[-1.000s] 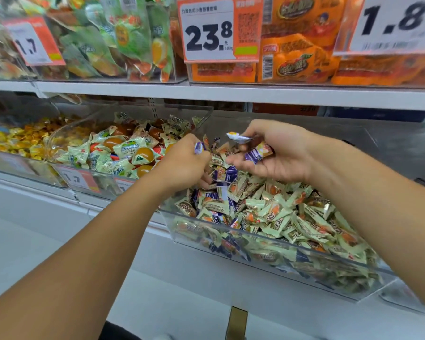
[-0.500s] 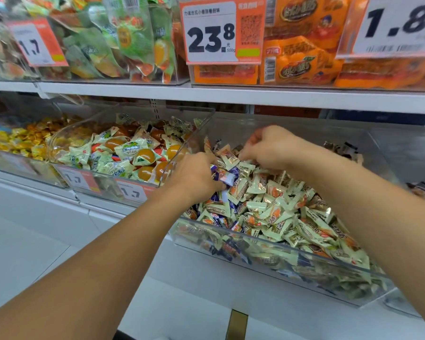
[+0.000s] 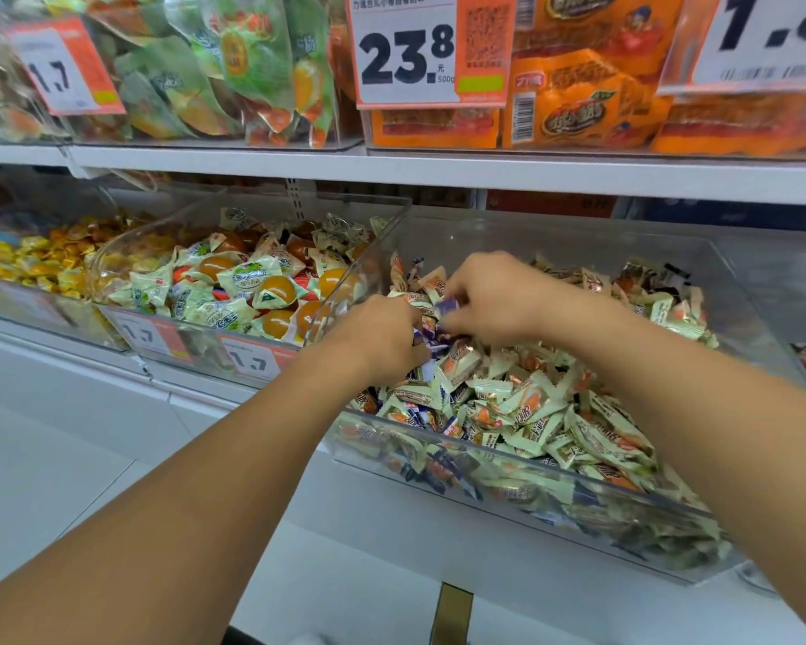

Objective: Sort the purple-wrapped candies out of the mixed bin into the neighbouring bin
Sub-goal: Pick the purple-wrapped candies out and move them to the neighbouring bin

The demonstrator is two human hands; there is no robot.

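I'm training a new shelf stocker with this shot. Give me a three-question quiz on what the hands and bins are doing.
1. True or false: both hands are down in the mixed bin.
2. What colour is the wrapper pinched by the right hand? A) purple B) red C) yellow
3. Fill in: the price tag above the bin reads ____.

Key:
1. True; the left hand digs in beside the right.
2. A, a purple-wrapped candy.
3. 23.8
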